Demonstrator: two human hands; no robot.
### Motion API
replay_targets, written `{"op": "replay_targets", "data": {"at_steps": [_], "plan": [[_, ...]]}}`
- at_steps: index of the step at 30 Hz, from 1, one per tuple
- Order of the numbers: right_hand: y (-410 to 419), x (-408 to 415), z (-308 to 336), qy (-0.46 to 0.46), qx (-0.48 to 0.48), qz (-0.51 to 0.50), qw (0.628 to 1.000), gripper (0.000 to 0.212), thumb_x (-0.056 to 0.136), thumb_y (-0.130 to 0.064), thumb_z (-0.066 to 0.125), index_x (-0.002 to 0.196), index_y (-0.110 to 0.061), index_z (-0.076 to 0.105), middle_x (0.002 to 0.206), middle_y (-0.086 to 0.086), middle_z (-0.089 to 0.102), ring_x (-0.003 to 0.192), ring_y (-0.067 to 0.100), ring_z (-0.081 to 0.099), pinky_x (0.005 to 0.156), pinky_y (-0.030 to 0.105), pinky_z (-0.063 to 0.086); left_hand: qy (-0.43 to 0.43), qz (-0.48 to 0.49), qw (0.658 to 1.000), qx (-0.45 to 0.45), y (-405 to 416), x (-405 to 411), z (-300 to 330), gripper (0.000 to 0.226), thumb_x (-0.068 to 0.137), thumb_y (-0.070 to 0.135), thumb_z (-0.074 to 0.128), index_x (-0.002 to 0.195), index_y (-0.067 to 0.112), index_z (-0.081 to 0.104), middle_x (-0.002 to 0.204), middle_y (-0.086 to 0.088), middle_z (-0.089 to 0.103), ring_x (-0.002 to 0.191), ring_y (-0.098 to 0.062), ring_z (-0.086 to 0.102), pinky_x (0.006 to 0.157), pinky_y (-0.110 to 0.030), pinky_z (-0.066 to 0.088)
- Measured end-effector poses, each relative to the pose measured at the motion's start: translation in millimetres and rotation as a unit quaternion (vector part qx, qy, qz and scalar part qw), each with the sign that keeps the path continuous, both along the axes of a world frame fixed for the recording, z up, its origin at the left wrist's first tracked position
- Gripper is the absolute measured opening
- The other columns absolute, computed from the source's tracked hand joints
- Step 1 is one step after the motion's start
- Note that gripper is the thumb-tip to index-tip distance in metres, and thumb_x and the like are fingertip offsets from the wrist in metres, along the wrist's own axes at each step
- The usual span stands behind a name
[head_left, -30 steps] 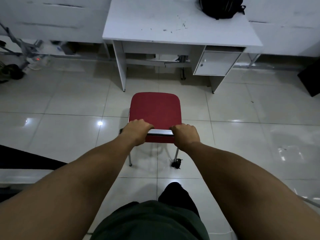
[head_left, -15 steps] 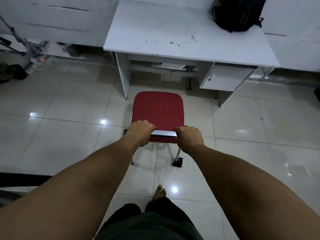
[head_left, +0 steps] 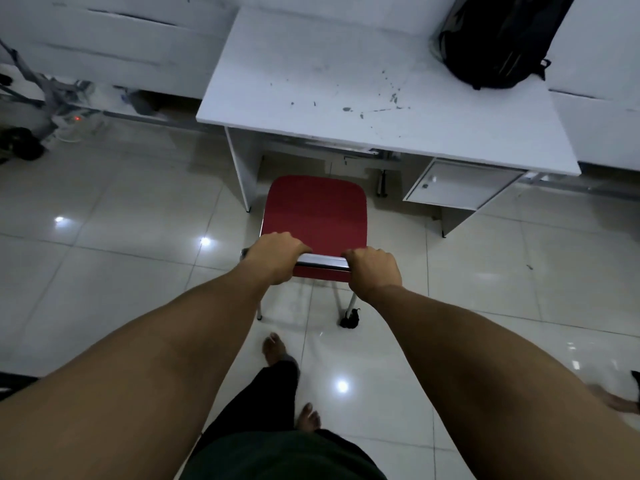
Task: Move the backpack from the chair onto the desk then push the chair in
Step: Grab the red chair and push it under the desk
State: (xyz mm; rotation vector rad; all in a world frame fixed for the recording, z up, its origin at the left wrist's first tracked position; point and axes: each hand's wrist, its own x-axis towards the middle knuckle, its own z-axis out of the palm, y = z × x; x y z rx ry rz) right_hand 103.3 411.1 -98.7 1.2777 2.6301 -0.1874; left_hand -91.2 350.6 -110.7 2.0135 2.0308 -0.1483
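Head view: the backpack [head_left: 498, 39] lies on the desk [head_left: 311, 81] at its far right corner, so the first step looks done and the chair push is in hand. The left hand [head_left: 273, 256] and right hand [head_left: 374, 270] both wrap their fingers around the top rail of the chair [head_left: 315, 209], whose seat front sits just at the desk's knee gap. Next it needs a straight forward push, steering between desk leg and drawer unit [head_left: 457, 188]

Glossy floor tiles [head_left: 114, 258], matt white desk [head_left: 311, 84], shiny metal chair [head_left: 313, 209] rail.
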Motion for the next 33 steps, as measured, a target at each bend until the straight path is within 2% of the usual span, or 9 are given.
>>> {"op": "replay_targets", "data": {"at_steps": [8,12,19,24,30,33], "plan": [[77.7,-48.3,2.4,0.0,0.001,-0.024,1.0,0.028,0.09,-0.011,0.065,0.113,-0.025,0.07,0.088,0.002,0.07,0.076,0.024,0.066,0.069,0.034,0.056,0.0,-0.019,1.0,0.002,87.0,-48.4,1.5,0.059,0.081,0.011,0.069,0.134,0.036,0.057,0.113,0.001,0.069,0.097,-0.021,0.063,0.079,-0.037,0.05],[113.1,-67.7,4.2,-0.01,-0.001,-0.03,1.0,0.033,0.091,-0.011,0.064,0.12,-0.027,0.068,0.093,0.002,0.071,0.078,0.024,0.068,0.073,0.039,0.06,-0.004,-0.021,1.0,0.001,123.6,-66.6,3.3,0.06,0.081,0.009,0.067,0.133,0.038,0.057,0.108,0.001,0.069,0.092,-0.022,0.064,0.073,-0.035,0.05],[159.3,-96.8,6.8,-0.017,0.003,-0.029,0.999,0.038,0.091,-0.011,0.063,0.125,-0.029,0.067,0.094,0.001,0.073,0.079,0.024,0.068,0.07,0.037,0.059,0.002,-0.03,1.0,0.007,174.4,-98.6,1.0,0.061,0.08,0.007,0.065,0.131,0.04,0.058,0.106,0.001,0.069,0.089,-0.024,0.064,0.068,-0.034,0.046],[200.1,-103.2,10.4,-0.023,0.009,-0.039,0.999,0.032,0.093,-0.012,0.061,0.118,-0.031,0.068,0.091,0.001,0.071,0.078,0.026,0.068,0.069,0.038,0.059,-0.007,-0.027,0.999,0.016,212.5,-102.3,0.8,0.052,0.08,0.013,0.069,0.125,0.04,0.062,0.099,0.002,0.069,0.084,-0.023,0.064,0.068,-0.036,0.05],[250.4,-107.3,10.4,-0.019,-0.008,-0.042,0.999,0.033,0.09,-0.014,0.068,0.118,-0.031,0.068,0.097,0.001,0.073,0.086,0.027,0.07,0.073,0.039,0.061,-0.023,-0.015,1.0,0.014,259.3,-103.7,-2.8,0.049,0.079,0.015,0.068,0.121,0.04,0.064,0.093,0.004,0.068,0.079,-0.021,0.063,0.062,-0.033,0.045],[271.2,-111.0,10.0,-0.02,-0.008,-0.034,0.999,0.031,0.088,-0.015,0.069,0.115,-0.031,0.068,0.096,0.0,0.073,0.086,0.027,0.07,0.072,0.036,0.058,-0.022,-0.013,1.0,0.014,278.2,-108.8,-3.8,0.05,0.079,0.014,0.07,0.123,0.038,0.064,0.093,0.003,0.068,0.08,-0.021,0.063,0.063,-0.033,0.047]]}}
